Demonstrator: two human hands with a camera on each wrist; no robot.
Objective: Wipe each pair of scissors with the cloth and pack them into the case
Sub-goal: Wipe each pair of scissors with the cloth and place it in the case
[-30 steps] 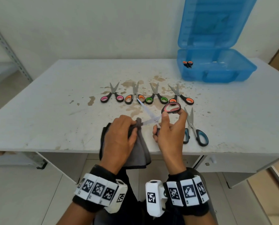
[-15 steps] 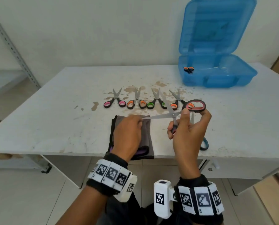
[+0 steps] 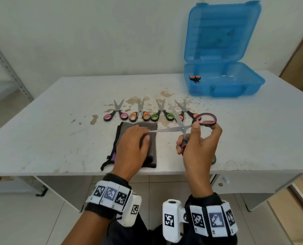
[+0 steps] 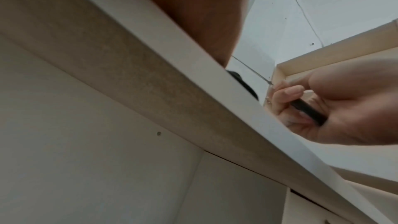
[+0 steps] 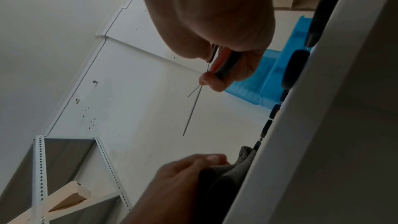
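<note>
My right hand [image 3: 200, 138] holds the red-handled scissors [image 3: 171, 129] above the table, blades spread wide; one handle ring sits at my fingertips and the other is curled in my palm. One blade tip points at my left hand [image 3: 136, 138], which rests flat on the grey cloth [image 3: 152, 138] lying near the front edge. The right wrist view shows the thin blades [image 5: 193, 108] and my left hand [image 5: 178, 180] on the cloth [image 5: 239, 164]. The open blue case [image 3: 223, 85] at the back right holds an orange-handled pair [image 3: 195, 78].
Several scissors lie in a row past the cloth: a pink pair [image 3: 115, 114], an orange pair [image 3: 140, 114], a green pair [image 3: 162, 114] and an orange-black pair [image 3: 186, 110]. The white table [image 3: 58, 121] is stained mid-surface. A metal shelf [image 3: 6, 64] stands at the left.
My left hand has laid the cloth flat on the table and rests on it. My right hand has carried the scissors up and to the right, with the blades spread wider.
</note>
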